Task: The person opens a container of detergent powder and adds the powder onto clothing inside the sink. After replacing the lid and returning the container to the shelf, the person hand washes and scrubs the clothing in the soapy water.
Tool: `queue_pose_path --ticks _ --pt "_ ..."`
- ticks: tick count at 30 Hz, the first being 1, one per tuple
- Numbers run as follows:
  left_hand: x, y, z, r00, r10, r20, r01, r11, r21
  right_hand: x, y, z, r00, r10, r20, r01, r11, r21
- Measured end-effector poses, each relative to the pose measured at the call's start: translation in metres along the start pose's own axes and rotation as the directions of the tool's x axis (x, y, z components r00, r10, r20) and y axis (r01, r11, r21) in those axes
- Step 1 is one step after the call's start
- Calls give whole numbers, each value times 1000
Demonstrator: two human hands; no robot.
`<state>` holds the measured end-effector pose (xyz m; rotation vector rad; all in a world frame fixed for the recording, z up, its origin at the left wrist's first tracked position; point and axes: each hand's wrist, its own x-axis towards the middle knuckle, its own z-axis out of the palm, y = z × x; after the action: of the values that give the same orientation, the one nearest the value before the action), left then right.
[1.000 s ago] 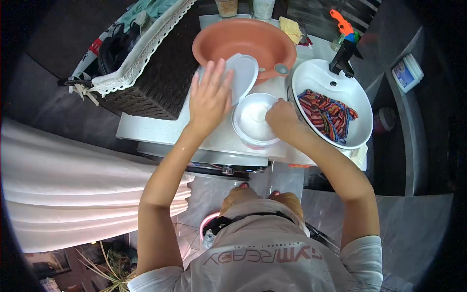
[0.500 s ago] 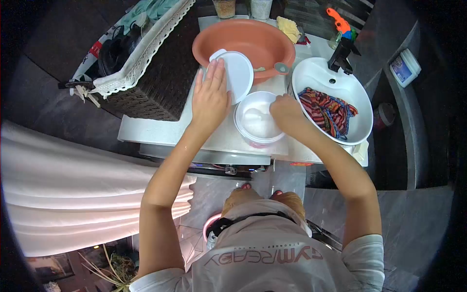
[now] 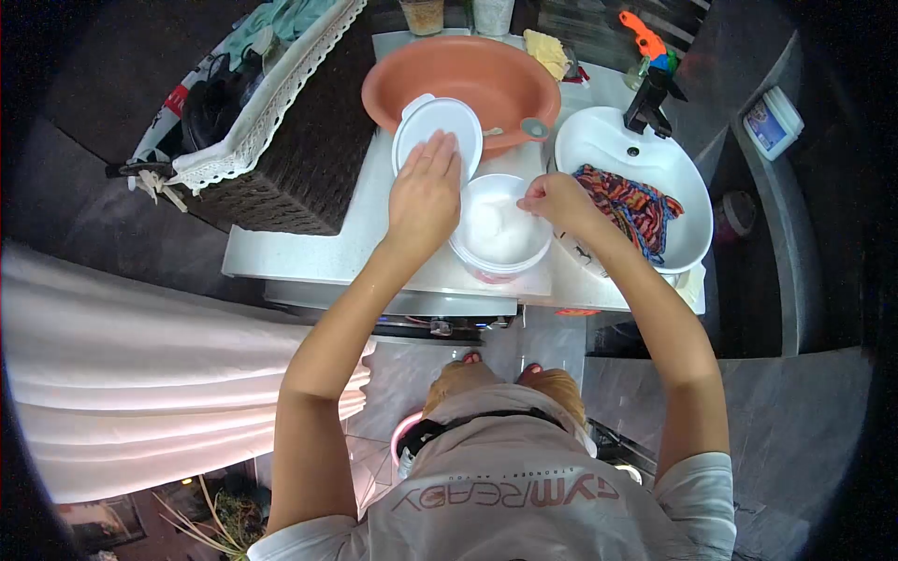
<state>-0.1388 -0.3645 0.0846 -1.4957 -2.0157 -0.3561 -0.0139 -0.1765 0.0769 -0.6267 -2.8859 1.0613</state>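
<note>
My left hand (image 3: pixel 426 192) lies with its fingers stretched flat over a round white lid (image 3: pixel 437 120) that overlaps the rim of the brown basin (image 3: pixel 393 82). Below the lid stands an open white tub (image 3: pixel 458 245) with white powder (image 3: pixel 500 234) inside. A raised pale shape in the powder looks like a scoop, but its outline is unclear. At the tub's right rim, my right hand (image 3: pixel 558 204) has its fingers pinched together over the powder. What they hold, if anything, is hidden.
Right of the tub, a white sink (image 3: pixel 697 238) holds a striped multicoloured cloth (image 3: pixel 631 206) under a black faucet (image 3: pixel 650 103). A dark woven basket (image 3: pixel 290 187) stands left. A yellow cloth (image 3: pixel 547 54) and two cups (image 3: pixel 493 16) are behind the basin.
My left hand has shifted right and lower across the lid, and the lid now lies a little further left. My right hand has turned slightly at the tub's rim, its pinched fingertips now showing.
</note>
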Motion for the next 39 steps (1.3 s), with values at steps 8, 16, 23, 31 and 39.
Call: queue_pose_path --ticks 8,16,23,31,39 --pt "2 3 -2 996 -82 -46 76 991 -109 -22 -15 9 984 -173 -50 169 983 -76" --pt "2 6 -7 993 -69 -99 43 969 -244 -18 -14 0 998 -27 56 15 981 195" --pt "15 26 -10 984 -159 -78 79 791 -607 -18 6 -27 982 121 142 -181 810 558" --pt "49 53 5 975 -222 19 111 411 -905 -38 52 -82 953 283 109 -262 590 764" --pt "66 97 26 935 -295 197 280 273 -921 -39 156 -136 866 477 -151 -223 638 737"
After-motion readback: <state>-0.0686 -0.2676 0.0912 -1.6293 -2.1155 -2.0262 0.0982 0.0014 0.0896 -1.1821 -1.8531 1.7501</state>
